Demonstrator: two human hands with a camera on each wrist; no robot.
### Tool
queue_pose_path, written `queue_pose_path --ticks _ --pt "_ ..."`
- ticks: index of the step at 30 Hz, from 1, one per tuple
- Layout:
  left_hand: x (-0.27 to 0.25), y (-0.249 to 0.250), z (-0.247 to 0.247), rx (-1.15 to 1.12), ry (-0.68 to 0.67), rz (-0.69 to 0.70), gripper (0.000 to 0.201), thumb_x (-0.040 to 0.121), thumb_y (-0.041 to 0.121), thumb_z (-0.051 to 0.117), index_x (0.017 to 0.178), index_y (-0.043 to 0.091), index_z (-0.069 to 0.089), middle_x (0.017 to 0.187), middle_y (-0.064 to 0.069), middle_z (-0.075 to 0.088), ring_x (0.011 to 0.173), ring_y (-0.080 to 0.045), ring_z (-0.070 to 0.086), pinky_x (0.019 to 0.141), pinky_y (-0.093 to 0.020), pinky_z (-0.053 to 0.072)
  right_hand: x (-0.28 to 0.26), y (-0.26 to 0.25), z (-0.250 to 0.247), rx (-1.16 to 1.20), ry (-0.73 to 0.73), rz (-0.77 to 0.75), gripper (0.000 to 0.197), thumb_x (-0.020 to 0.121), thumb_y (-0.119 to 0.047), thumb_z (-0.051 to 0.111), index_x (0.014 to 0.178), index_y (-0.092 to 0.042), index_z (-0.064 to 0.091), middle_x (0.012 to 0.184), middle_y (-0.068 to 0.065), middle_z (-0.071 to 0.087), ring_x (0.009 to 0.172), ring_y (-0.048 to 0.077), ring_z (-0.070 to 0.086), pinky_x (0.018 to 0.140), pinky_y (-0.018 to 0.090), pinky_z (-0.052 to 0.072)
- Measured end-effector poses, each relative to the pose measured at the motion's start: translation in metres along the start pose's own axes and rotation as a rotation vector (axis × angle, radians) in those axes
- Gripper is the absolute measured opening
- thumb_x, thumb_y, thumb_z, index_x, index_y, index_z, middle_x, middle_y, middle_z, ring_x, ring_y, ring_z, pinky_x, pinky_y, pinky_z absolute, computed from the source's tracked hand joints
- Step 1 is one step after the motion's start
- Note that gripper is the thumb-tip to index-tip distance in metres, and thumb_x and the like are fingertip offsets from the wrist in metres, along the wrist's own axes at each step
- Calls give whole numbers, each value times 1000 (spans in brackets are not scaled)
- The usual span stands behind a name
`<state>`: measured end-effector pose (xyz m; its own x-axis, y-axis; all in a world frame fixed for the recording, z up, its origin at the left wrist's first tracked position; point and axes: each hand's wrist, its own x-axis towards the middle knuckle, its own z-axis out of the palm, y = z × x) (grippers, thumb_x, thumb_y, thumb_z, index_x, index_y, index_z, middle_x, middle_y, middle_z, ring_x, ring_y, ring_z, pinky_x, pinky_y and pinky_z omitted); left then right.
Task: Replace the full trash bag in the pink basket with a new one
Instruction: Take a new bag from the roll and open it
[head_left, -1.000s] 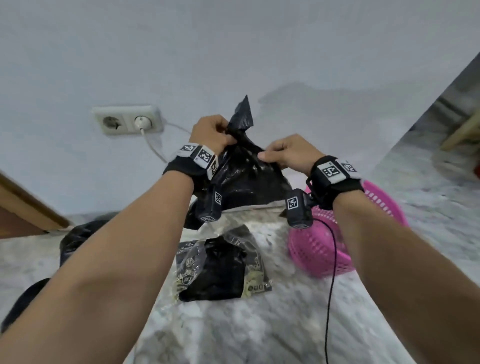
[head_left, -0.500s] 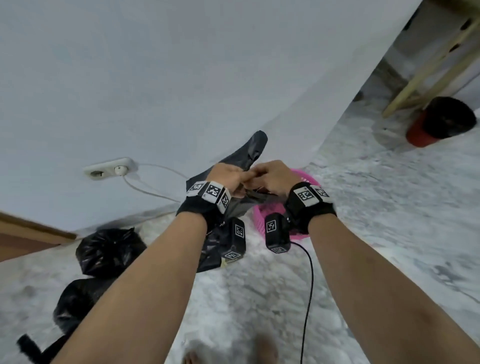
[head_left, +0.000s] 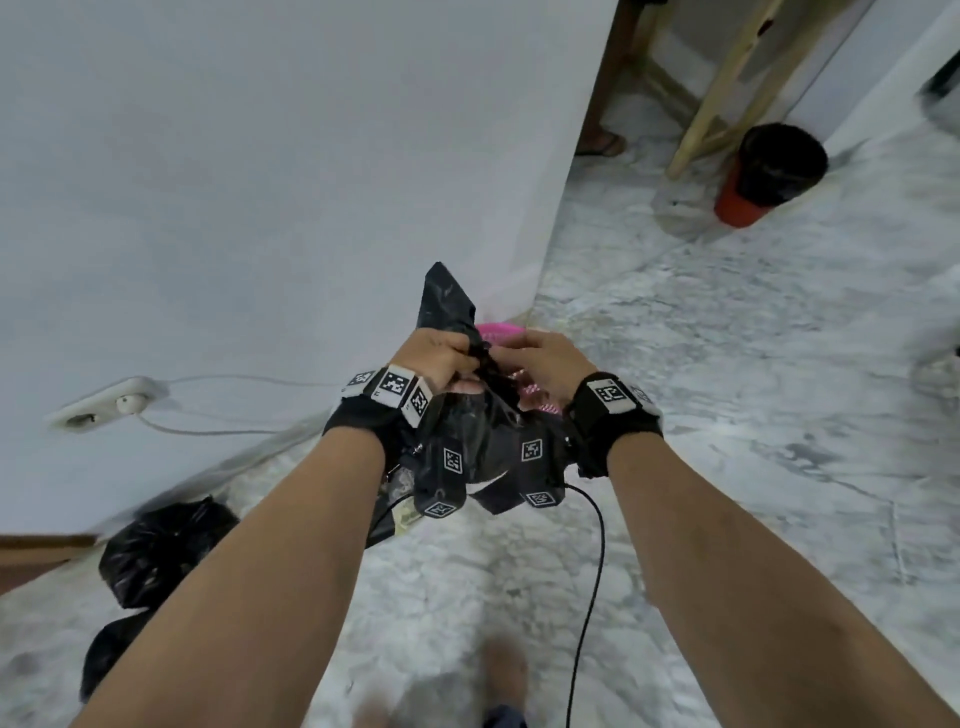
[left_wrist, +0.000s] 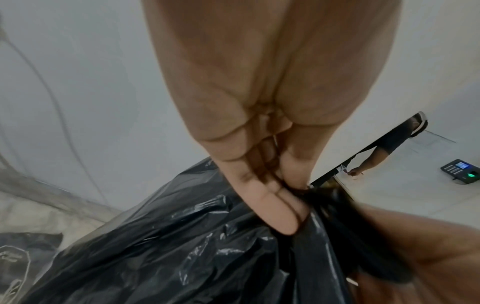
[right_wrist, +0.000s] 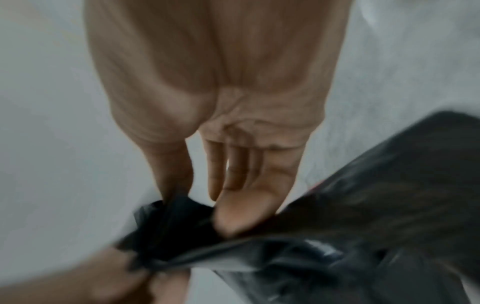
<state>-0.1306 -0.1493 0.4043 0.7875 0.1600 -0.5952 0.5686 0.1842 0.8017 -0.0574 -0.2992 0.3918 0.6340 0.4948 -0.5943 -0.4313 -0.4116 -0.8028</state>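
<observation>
Nearest: L hand (head_left: 434, 358) and R hand (head_left: 540, 364) meet at chest height, fingers (left_wrist: 275, 207) of each pinching the gathered mouth of the new bag (head_left: 452, 312) (black film; prob. being teased open, hence the close two-handed grip). Just beyond, partly hidden: pink basket (head_left: 501, 332) on the floor (head_left: 727, 415) by the wall. Full bags (head_left: 156, 551) lie aside, left.

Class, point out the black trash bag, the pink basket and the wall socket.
black trash bag (head_left: 447, 301): head view, upright flap above the hands.
pink basket (head_left: 496, 332): head view, rim behind the bag.
wall socket (head_left: 106, 402): head view, white faceplate.
</observation>
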Motion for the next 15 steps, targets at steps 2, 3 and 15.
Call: queue_pose_path --ticks 2,3,15 --pt "11 5 13 -10 21 10 18 86 -20 49 91 -4 57 78 -13 55 64 -23 63 56 -26 59 2 2 -15 -118 -5 -24 11 83 -24 75 88 -17 69 55 -5 61 43 11 51 44 23 44" --pt "16 6 19 0 54 4 15 87 -14 53 89 0 58 79 -12 57 68 -21 61 57 -25 59 5 2 -20 -138 1 -25 12 82 -24 77 83 -15 69 52 -4 60 42 13 50 44 22 43" --pt "78 3 38 -16 109 -298 17 88 13 67 82 -1 58 71 -11 59 67 -21 63 79 -39 58 61 21 -38 -75 137 -40 19 79 5 73 73 -10 63 57 9 59 40 15 55 49 28 50"
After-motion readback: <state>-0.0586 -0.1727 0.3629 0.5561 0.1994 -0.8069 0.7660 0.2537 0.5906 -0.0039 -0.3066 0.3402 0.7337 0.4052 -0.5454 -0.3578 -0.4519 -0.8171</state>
